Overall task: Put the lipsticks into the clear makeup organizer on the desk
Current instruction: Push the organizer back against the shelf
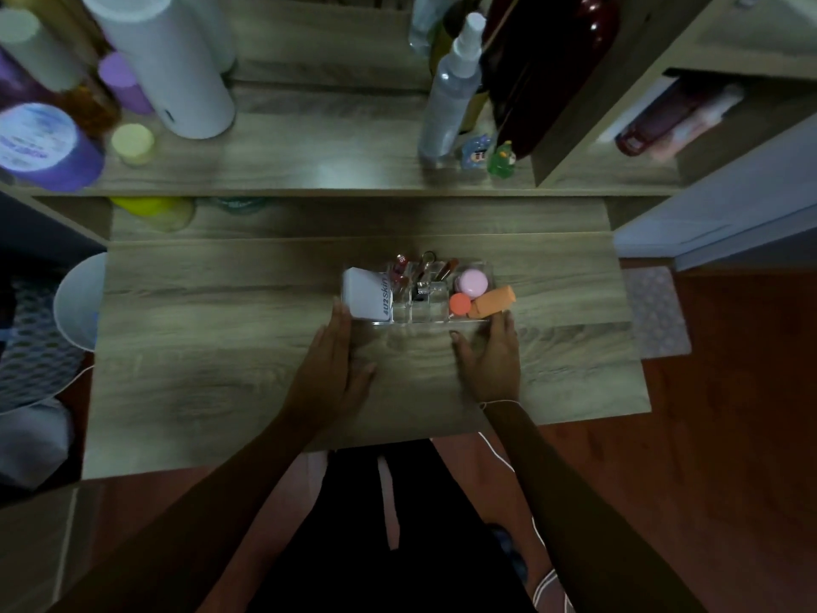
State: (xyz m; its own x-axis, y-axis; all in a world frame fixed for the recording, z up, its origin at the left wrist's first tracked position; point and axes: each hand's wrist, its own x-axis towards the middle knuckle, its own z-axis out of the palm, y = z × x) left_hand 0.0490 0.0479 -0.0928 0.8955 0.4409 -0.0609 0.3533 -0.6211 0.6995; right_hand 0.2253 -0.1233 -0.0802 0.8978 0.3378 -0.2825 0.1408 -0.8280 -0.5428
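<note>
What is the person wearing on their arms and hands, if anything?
Both forearms are bare, with no sleeves or gloves in view. The right hand has a thin pale string tied around its wrist. The left hand shows no ring, band or watch that I can make out.

counter: pale wood grain | shelf: beyond hands, bottles | floor: reddish-brown | light: dim

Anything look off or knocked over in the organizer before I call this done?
Nothing spilled or damaged. The lipsticks lean at mixed angles in the back slots of the clear organizer. The orange sponge lies tilted over the right end. The left hand and right hand flank the tray.
</note>
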